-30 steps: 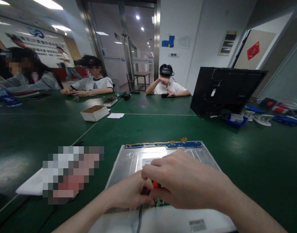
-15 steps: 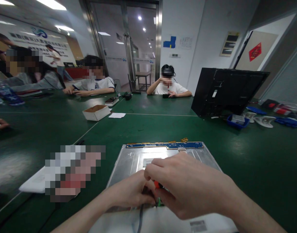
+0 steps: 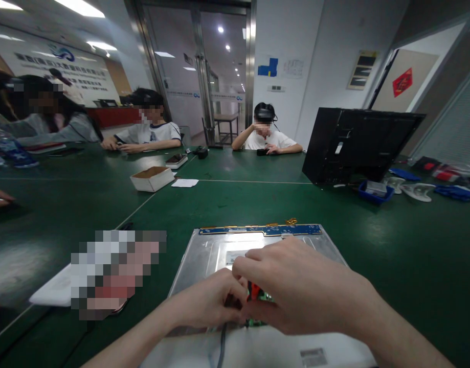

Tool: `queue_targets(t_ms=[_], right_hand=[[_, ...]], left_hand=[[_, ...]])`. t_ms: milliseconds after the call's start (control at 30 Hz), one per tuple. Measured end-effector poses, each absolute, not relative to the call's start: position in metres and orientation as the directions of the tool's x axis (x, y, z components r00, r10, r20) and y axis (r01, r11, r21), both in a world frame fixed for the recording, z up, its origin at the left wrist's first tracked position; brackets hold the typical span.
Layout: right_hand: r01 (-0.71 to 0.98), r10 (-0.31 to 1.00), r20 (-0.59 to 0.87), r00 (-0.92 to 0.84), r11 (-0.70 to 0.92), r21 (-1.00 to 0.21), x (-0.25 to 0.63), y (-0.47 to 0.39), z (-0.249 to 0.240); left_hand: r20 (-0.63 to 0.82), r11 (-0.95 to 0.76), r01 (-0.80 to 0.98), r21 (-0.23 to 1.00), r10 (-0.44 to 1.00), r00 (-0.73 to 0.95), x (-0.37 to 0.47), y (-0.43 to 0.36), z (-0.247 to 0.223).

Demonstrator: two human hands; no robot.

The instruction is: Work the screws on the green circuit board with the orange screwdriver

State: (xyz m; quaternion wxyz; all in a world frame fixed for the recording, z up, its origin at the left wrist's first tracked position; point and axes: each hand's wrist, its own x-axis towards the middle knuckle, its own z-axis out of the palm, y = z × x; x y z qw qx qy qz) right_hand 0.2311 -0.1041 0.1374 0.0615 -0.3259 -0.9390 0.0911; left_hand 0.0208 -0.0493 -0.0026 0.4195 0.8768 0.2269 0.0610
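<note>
In front of me lies a silver metal display panel (image 3: 200, 260), with a blue circuit strip (image 3: 235, 231) along its far edge. My right hand (image 3: 299, 286) is closed around a red-and-black screwdriver (image 3: 254, 290), mostly hidden by the fingers. Below it, part of a green circuit board (image 3: 255, 323) shows. My left hand (image 3: 209, 299) is pinched right beside the right one; its fingertips hide whatever they hold. A grey cable (image 3: 222, 345) runs from under the left fingers toward me, across a white casing (image 3: 273, 347).
A black monitor (image 3: 361, 143) stands at the back right, near a blue tray (image 3: 376, 193). An open white box (image 3: 152, 179) sits at mid-left, and a white sheet (image 3: 52, 291) lies nearer. Several people sit around the green table (image 3: 235, 202).
My right hand has shifted slightly up and right, uncovering more of the screwdriver and the green board. My left hand stays almost in place.
</note>
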Motion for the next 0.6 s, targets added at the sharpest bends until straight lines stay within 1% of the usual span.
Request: queue_targets(t_ms=[167,267,467,600], right_hand=[[0.579,0.599,0.029,-0.800,0.785,-0.221,0.2321,-0.1043,0.1383],[0.584,0.601,0.031,-0.799,0.786,-0.205,0.2310,-0.1048,0.1369],[0.588,0.603,0.057,-0.796,0.792,-0.166,0.2289,-0.1056,0.1352],[0.602,0.615,0.046,-0.787,0.782,-0.162,0.2278,-0.1053,0.1372]], left_hand=[[-0.077,-0.482,0.308,0.820,0.441,0.894,0.0230,-0.0488,-0.0014],[-0.075,-0.460,0.292,0.838,0.433,0.898,0.0233,-0.0499,-0.0010],[-0.110,-0.459,0.340,0.821,0.458,0.882,0.0217,-0.0503,-0.0019],[-0.089,-0.507,0.333,0.795,0.446,0.891,0.0209,-0.0487,-0.0025]])
